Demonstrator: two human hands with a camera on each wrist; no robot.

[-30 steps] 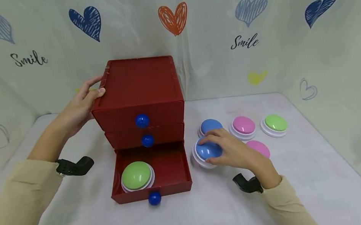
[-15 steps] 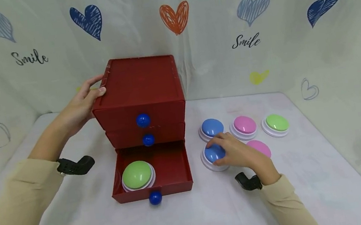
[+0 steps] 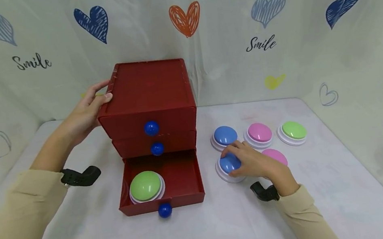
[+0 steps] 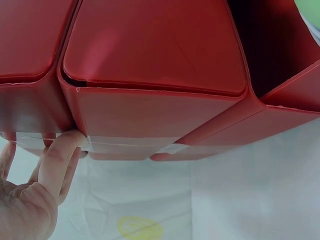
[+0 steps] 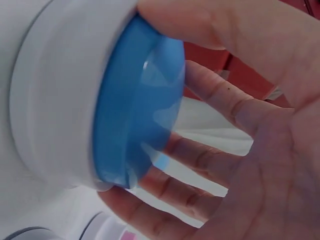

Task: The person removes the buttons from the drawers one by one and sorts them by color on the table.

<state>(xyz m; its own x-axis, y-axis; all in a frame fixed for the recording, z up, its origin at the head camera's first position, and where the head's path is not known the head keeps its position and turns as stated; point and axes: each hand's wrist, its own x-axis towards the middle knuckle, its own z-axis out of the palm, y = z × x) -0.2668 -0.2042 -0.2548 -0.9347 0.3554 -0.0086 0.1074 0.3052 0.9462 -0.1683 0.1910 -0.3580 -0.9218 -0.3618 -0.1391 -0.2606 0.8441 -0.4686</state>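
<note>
A red cabinet (image 3: 151, 86) has three stacked drawers with blue ball knobs. Its bottom drawer (image 3: 188, 199) is pulled out, holding a green push button (image 3: 145, 186) on the left side. My left hand (image 3: 80, 114) rests on the cabinet's upper left edge, thumb on top; the left wrist view shows fingers (image 4: 55, 165) against the red side. To the right of the drawer, my right hand (image 3: 252, 162) holds a blue push button (image 3: 230, 163) by its dome. In the right wrist view, thumb and fingers span the blue dome (image 5: 142, 105) above its white base.
Another blue button (image 3: 225, 135), a pink button (image 3: 260, 132) and a green button (image 3: 294, 130) form a row at the back right. A second pink button (image 3: 275, 157) is partly hidden behind my right wrist. A curtain printed with hearts hangs behind the white table (image 3: 208, 235).
My right hand has shifted the blue button a little to the right, away from the drawer, and it now sits lower on the table. My left hand has stayed on the cabinet.
</note>
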